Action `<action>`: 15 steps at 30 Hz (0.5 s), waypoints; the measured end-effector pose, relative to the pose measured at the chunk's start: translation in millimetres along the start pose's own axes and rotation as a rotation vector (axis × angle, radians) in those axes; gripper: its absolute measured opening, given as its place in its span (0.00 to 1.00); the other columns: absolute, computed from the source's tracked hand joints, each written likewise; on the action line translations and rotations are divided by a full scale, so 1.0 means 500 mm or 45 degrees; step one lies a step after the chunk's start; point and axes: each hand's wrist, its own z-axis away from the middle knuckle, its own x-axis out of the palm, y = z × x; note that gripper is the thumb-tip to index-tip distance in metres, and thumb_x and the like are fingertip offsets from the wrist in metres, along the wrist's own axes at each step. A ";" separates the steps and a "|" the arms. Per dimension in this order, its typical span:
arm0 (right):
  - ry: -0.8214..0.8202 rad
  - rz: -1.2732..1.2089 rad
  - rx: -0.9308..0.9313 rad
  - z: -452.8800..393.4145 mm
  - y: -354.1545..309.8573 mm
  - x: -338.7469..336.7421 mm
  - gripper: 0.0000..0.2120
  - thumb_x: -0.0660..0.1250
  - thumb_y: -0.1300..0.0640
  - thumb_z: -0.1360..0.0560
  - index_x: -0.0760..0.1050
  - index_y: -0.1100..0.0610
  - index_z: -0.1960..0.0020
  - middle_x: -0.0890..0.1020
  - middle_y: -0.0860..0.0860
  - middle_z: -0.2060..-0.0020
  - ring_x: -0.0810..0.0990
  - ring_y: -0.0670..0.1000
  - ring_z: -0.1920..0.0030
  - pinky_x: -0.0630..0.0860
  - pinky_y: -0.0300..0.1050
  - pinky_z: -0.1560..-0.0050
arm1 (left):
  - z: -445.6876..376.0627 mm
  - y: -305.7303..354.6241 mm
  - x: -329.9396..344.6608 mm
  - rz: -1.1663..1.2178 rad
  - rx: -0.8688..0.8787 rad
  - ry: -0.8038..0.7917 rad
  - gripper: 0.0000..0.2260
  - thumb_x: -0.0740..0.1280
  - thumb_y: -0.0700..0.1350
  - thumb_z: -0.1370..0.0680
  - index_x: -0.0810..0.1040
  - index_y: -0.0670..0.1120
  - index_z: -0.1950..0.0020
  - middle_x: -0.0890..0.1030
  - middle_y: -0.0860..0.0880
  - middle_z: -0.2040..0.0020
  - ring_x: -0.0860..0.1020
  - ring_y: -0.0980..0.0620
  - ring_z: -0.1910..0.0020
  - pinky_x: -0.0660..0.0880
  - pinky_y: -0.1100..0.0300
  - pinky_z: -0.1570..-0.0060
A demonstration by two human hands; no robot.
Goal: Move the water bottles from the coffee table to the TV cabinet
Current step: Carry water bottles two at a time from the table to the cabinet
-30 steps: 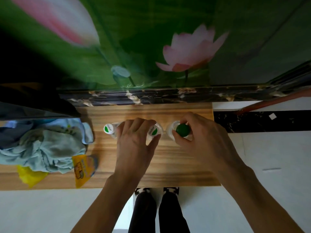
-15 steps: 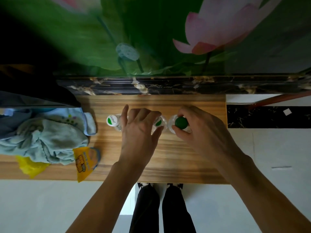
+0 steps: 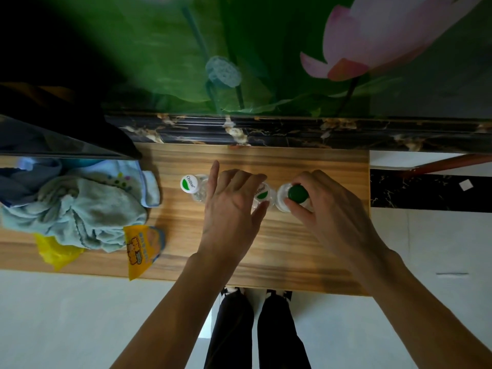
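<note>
Three clear water bottles stand upright in a row on the wooden cabinet top [image 3: 306, 251]. The left bottle [image 3: 189, 184] has a white and green cap and stands free. My left hand [image 3: 229, 209] hovers over the middle bottle [image 3: 263, 193], fingers spread and lifting, thumb beside the bottle's near side. My right hand [image 3: 327, 209] holds the right bottle [image 3: 297, 193] by its neck, thumb and fingers pinched around the dark green cap. The bottles' bodies are mostly hidden beneath their caps and my hands.
A heap of pale blue cloth [image 3: 77, 209] and a yellow packet [image 3: 139, 249] lie on the cabinet's left part, under a dark TV edge [image 3: 66, 145]. A dark marble ledge [image 3: 292, 131] and lotus wall picture stand behind. The cabinet ends at right [image 3: 368, 209].
My left hand's fingers have loosened and spread from the middle bottle. The right hand keeps its hold on the green cap. The view has moved closer to the cabinet.
</note>
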 end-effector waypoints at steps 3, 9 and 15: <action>0.028 -0.027 0.033 0.002 0.006 0.002 0.15 0.69 0.45 0.22 0.75 0.53 0.41 0.80 0.50 0.48 0.80 0.49 0.55 0.81 0.45 0.60 | 0.000 -0.002 0.001 -0.014 0.015 0.026 0.22 0.77 0.48 0.26 0.81 0.47 0.33 0.84 0.49 0.42 0.79 0.45 0.36 0.58 0.40 0.19; -0.038 0.073 0.101 0.018 0.006 -0.014 0.27 0.70 0.40 0.24 0.69 0.51 0.31 0.79 0.49 0.40 0.81 0.50 0.47 0.73 0.40 0.57 | 0.014 0.007 -0.020 0.011 0.058 0.067 0.25 0.77 0.50 0.25 0.79 0.46 0.30 0.82 0.48 0.36 0.75 0.44 0.29 0.57 0.44 0.19; 0.042 0.005 0.079 0.073 -0.033 -0.147 0.29 0.65 0.37 0.22 0.65 0.49 0.27 0.78 0.49 0.35 0.79 0.53 0.38 0.79 0.52 0.45 | 0.066 0.044 -0.109 0.098 0.046 0.083 0.25 0.72 0.55 0.23 0.76 0.47 0.28 0.80 0.50 0.32 0.72 0.46 0.26 0.59 0.42 0.20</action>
